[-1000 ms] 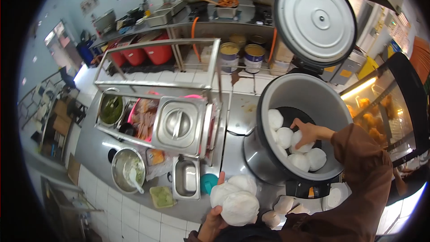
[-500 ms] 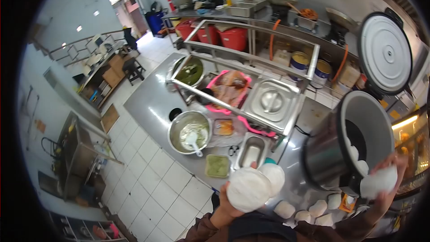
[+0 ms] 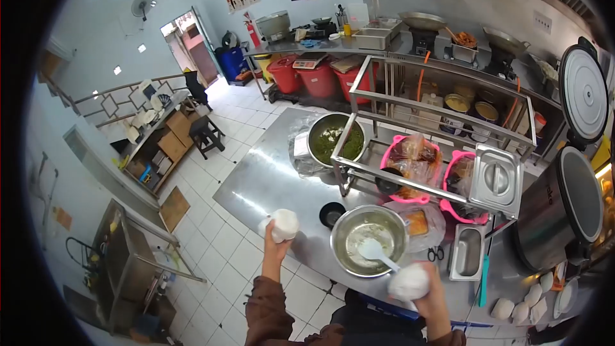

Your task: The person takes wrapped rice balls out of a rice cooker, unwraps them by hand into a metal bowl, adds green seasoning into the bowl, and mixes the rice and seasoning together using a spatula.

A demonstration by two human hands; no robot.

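Having swung clear of the cooker [image 3: 546, 218], your right hand [image 3: 432, 291] is now carrying a bundle [image 3: 409, 282] beside the bowl [image 3: 346, 243], fingers wrapped round it; your left hand [image 3: 275, 248] is likewise gripping another bundle [image 3: 286, 225] near the table [image 3: 256, 176]. You're seemingly mid-carry, needing steady grips next.

Bare silver steel tabletop [image 3: 256, 182] is opening a lane at twelve o'clock from the left hand [image 3: 277, 243], while a small round black cup [image 3: 332, 214] is standing at two. A round silver metal bowl [image 3: 341, 243] with a white ladle [image 3: 371, 250] is blocking ten o'clock from the right hand [image 3: 434, 293]; black scissors [image 3: 435, 254] are lying at twelve; a rectangular steel pan [image 3: 467, 256] is filling one.
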